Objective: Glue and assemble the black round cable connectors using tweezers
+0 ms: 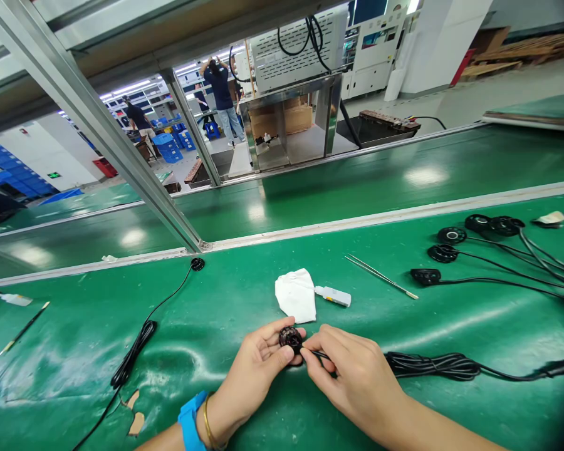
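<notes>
My left hand (pixel 263 356) grips a small round black cable head (pixel 290 339) between thumb and fingers, its ringed face tilted up. Close beside it, my right hand (pixel 345 360) is closed, thumb and forefinger pinching the black cable (pixel 320 354) where it leaves the head. That cable seems to pass under the right hand to a tied cable bundle (pixel 435 365) on the green mat. Just beyond both hands lie a folded white cloth (pixel 296 294) and a small white dropper bottle (pixel 334 295), its nozzle at the cloth's edge.
Metal tweezers (pixel 380 275) lie right of the bottle. Several black cable heads (pixel 444 253) sit at the right. Another corded head (pixel 197 264) and its coil (pixel 134 352) lie left. A metal post (pixel 122 144) and a green conveyor belt (pixel 310 197) stand beyond the mat.
</notes>
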The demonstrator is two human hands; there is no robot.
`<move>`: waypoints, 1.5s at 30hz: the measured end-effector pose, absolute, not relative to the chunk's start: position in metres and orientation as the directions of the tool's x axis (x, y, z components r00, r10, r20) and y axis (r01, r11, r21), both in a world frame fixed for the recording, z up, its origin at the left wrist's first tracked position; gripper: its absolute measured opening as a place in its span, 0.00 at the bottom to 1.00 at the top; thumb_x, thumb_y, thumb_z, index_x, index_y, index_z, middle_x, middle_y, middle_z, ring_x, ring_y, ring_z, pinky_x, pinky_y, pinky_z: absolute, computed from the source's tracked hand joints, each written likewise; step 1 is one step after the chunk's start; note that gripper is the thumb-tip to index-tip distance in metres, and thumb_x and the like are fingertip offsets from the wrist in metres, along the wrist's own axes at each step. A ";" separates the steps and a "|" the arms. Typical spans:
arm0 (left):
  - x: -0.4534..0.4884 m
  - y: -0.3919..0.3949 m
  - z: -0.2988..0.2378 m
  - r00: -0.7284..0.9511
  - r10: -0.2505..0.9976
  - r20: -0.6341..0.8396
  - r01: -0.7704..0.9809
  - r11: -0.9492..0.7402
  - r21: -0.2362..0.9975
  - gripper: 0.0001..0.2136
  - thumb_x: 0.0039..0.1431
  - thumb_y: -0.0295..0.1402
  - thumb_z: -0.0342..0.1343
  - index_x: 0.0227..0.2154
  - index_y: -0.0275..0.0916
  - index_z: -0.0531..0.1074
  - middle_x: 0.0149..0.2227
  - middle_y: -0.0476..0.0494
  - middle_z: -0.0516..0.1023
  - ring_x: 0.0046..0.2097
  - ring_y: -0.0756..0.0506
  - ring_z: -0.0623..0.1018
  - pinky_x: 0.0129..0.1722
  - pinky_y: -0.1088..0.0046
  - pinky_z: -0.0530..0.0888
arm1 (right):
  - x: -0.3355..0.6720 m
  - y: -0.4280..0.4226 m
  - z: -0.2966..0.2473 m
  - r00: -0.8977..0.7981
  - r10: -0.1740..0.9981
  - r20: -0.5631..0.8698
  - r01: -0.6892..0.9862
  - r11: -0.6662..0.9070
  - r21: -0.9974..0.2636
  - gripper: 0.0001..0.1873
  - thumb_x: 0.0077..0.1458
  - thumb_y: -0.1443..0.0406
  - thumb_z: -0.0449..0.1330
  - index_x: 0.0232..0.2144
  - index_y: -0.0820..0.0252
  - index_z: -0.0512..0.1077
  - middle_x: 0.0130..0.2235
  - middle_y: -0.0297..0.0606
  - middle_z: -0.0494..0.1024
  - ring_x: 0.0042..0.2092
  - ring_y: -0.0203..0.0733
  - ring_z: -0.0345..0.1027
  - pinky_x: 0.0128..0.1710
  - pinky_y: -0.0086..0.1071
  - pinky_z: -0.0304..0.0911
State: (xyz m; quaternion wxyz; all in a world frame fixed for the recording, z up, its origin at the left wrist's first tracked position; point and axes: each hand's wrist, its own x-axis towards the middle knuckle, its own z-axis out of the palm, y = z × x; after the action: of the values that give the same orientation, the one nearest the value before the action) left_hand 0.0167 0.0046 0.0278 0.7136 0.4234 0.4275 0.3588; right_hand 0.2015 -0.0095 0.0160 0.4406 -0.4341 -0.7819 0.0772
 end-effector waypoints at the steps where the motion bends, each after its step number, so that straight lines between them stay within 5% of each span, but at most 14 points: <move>1: 0.016 0.005 0.028 0.379 0.873 -0.308 -0.145 0.385 0.912 0.25 0.56 0.37 0.67 0.56 0.38 0.74 0.51 0.32 0.82 0.48 0.39 0.82 0.51 0.61 0.76 | 0.202 -0.009 0.016 -0.236 0.747 0.621 0.610 0.611 -0.504 0.08 0.64 0.70 0.54 0.31 0.59 0.69 0.26 0.30 0.71 0.23 0.32 0.63 0.27 0.28 0.57; 17: 0.016 0.002 0.019 0.327 0.904 -0.275 -0.146 0.336 0.930 0.26 0.54 0.38 0.69 0.56 0.40 0.74 0.55 0.33 0.80 0.56 0.34 0.78 0.57 0.56 0.72 | 0.203 -0.009 0.010 -0.262 0.829 0.494 0.618 0.537 -0.574 0.11 0.64 0.67 0.52 0.29 0.57 0.67 0.23 0.27 0.67 0.21 0.31 0.61 0.24 0.27 0.52; 31: 0.017 0.005 0.022 0.350 0.885 -0.308 -0.140 0.374 0.917 0.25 0.55 0.35 0.68 0.55 0.36 0.74 0.51 0.33 0.82 0.48 0.40 0.82 0.50 0.63 0.76 | 0.200 -0.010 0.011 -0.261 0.759 0.596 0.728 0.561 -0.395 0.14 0.68 0.68 0.49 0.29 0.58 0.68 0.27 0.32 0.72 0.25 0.36 0.65 0.31 0.32 0.54; 37: 0.015 0.009 0.024 0.385 0.874 -0.296 -0.213 0.397 0.893 0.23 0.57 0.32 0.66 0.56 0.36 0.72 0.48 0.34 0.83 0.44 0.43 0.82 0.49 0.64 0.75 | 0.205 -0.008 0.013 -0.236 0.812 0.535 0.687 0.528 -0.499 0.07 0.67 0.62 0.54 0.40 0.57 0.70 0.32 0.33 0.74 0.30 0.38 0.70 0.32 0.30 0.59; 45: 0.013 0.008 0.027 0.365 0.893 -0.263 -0.252 0.367 0.896 0.21 0.55 0.32 0.68 0.52 0.38 0.75 0.50 0.37 0.81 0.50 0.41 0.79 0.52 0.63 0.74 | 0.211 -0.009 0.016 -0.258 0.823 0.507 0.635 0.539 -0.552 0.06 0.66 0.66 0.54 0.36 0.55 0.69 0.32 0.32 0.73 0.29 0.36 0.69 0.31 0.29 0.60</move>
State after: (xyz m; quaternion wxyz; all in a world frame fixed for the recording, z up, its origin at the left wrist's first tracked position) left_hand 0.0133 0.0084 0.0268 0.7230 0.3999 0.4008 0.3958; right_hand 0.2114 -0.0095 0.0164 0.3937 -0.4649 -0.7840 0.1188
